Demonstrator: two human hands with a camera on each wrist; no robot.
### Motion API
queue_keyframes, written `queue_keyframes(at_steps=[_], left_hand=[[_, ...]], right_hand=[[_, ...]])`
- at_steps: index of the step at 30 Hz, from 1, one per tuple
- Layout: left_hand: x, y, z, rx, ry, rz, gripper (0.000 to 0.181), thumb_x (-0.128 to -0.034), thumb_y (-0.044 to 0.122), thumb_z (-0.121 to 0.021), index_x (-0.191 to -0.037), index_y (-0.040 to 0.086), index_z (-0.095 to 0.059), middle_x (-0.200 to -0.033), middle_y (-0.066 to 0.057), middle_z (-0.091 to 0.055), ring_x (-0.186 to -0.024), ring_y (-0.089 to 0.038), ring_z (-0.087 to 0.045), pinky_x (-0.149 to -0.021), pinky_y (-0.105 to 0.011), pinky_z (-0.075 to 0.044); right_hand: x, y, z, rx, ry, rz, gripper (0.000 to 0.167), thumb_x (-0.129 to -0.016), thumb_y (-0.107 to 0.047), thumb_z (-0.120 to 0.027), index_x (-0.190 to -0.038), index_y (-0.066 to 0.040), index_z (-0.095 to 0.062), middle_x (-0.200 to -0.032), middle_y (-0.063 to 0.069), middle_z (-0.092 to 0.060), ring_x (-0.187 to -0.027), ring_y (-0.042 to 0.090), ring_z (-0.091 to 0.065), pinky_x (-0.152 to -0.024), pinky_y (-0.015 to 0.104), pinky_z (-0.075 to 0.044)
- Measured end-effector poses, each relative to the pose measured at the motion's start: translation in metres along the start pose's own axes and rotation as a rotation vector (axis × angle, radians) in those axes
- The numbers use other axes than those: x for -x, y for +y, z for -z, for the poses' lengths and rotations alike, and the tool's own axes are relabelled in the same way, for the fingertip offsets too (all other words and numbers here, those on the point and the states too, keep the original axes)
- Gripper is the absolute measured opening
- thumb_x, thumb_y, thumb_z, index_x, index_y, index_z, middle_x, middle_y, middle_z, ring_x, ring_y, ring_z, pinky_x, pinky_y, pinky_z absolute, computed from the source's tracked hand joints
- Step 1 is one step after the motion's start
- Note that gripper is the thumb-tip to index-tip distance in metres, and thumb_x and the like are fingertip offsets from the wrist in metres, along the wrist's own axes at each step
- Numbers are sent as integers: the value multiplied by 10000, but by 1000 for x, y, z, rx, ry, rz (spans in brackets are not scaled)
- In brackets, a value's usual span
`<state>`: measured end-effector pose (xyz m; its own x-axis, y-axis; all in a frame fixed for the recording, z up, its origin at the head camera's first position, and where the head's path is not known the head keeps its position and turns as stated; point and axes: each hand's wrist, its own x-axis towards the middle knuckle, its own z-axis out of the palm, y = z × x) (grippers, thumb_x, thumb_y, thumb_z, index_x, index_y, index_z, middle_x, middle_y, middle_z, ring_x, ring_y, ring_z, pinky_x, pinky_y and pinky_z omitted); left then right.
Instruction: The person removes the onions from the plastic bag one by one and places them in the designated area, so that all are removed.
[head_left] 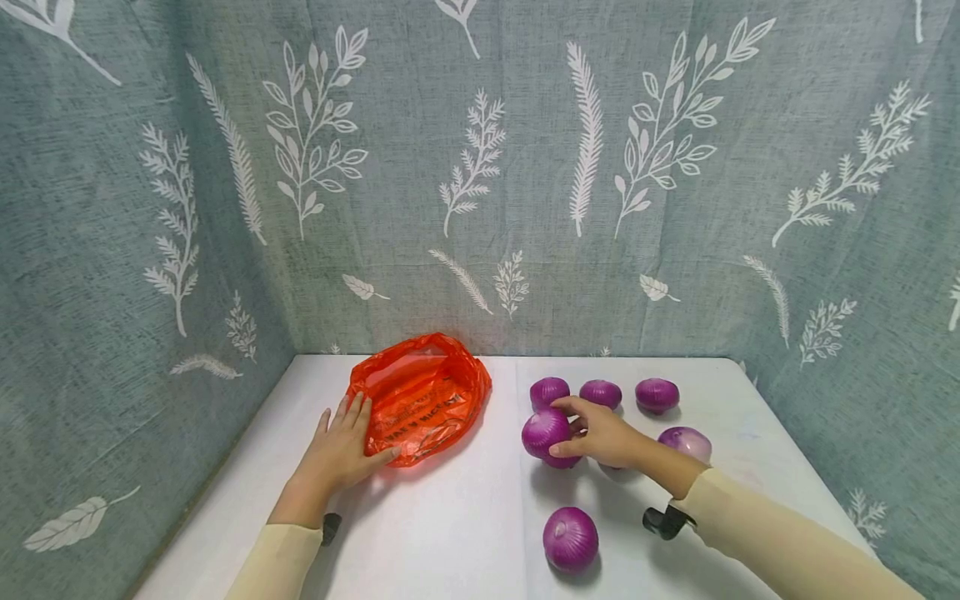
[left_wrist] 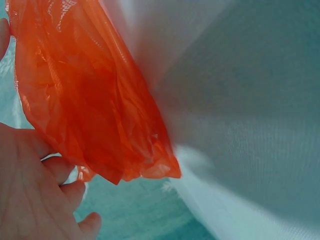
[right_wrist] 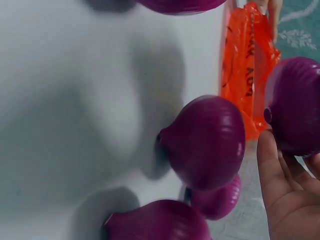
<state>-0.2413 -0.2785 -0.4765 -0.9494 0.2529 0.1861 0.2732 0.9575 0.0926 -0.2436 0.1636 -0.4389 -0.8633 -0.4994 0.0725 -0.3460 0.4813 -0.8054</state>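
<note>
My right hand [head_left: 606, 435] grips a purple onion [head_left: 543, 433] between thumb and fingers, held up off the table. In the right wrist view this onion [right_wrist: 297, 107] is raised at the right edge, in front of the fingers. On the left, my left hand [head_left: 336, 448] touches the near left side of a red plastic bag [head_left: 420, 408], fingers straight and spread. The bag's mouth gapes toward me, and dark printing shows on it. Up close in the left wrist view, the bag [left_wrist: 95, 100] hides part of the fingers.
Several more onions lie on the white table [head_left: 465, 533]: a back row with an onion [head_left: 657, 396] at its right end, a paler onion [head_left: 686, 443] by the right forearm, and one onion [head_left: 571, 540] in front. A patterned grey-green curtain [head_left: 525, 275] encloses the back and sides.
</note>
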Motion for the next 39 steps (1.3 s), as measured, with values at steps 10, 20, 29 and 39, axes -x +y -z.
queue_keyframes(at_steps=[10,20,29,39], left_hand=[[-1,4,-4,9,0,-5,1105,-836,764,-477,-1493,-92,-242,-1555,-270,-201,-1420,-466,-148,-1114,-631,-88],[-3,6,-8,19,0,-14,1097,-836,770,-469,-1494,-81,-255,-1551,-277,-208,-1420,-476,-128,-1114,-632,-74],[-4,8,-11,20,-8,-17,1092,-841,758,-477,-1496,-85,-244,-1553,-277,-199,-1423,-474,-114,-1112,-637,-70],[-1,6,-3,16,-4,-19,1069,-856,733,-487,-1482,-104,-260,-1544,-297,-199,-1411,-498,-124,-1110,-641,-74]], right_hand=[[22,6,17,12,4,-30,757,-790,-310,-821,-1387,-3,-470,-1249,171,-588,-1026,278,-645,-821,380,-542],[37,15,31,-59,29,-67,711,-787,-281,-825,-1363,-29,-493,-1239,176,-586,-1013,279,-640,-807,401,-549],[56,25,37,-97,25,-110,684,-818,-288,-800,-1376,-44,-491,-1293,175,-556,-1130,349,-584,-863,409,-540],[68,31,35,-101,33,-85,743,-811,-249,-809,-1414,-27,-437,-1378,233,-473,-1188,411,-530,-921,434,-510]])
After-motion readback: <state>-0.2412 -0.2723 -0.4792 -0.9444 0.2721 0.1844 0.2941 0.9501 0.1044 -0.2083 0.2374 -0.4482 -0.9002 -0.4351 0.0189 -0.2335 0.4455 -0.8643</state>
